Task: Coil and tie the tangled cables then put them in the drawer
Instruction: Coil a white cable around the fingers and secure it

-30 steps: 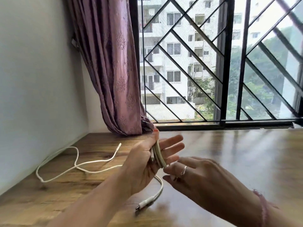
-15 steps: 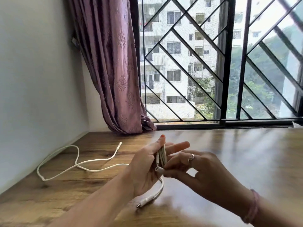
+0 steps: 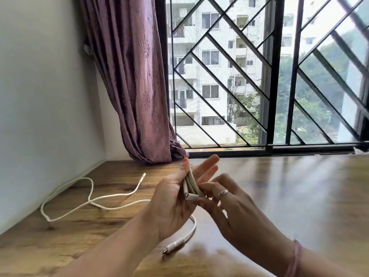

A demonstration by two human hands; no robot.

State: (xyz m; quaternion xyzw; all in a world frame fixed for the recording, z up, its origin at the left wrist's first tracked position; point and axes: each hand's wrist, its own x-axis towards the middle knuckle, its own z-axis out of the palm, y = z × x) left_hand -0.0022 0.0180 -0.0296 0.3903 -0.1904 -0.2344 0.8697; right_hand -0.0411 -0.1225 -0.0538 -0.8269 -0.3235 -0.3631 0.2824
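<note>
L hand (image 3: 169, 198) holds coiled cable (image 3: 192, 183) above table (image 3: 279, 186), thumb pressing coil vs palm, fingers (image 3: 207, 166) straight and spread. R hand (image 3: 235, 214) fingers pinch its plug end (image 3: 191, 197). Other plug (image 3: 173, 246) dangles below. 2nd cable (image 3: 89, 198) lies loose on table, left.

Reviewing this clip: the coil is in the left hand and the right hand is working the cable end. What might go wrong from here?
1. The left hand holds the coiled cable with fingers nearly straight, thumb pressing; the loops may spring apart while the right hand pinches the connector.
2. The free plug end dangles below and may snag during tying.
3. The second cable lies loose on the wooden table; no drawer is in view.
</note>
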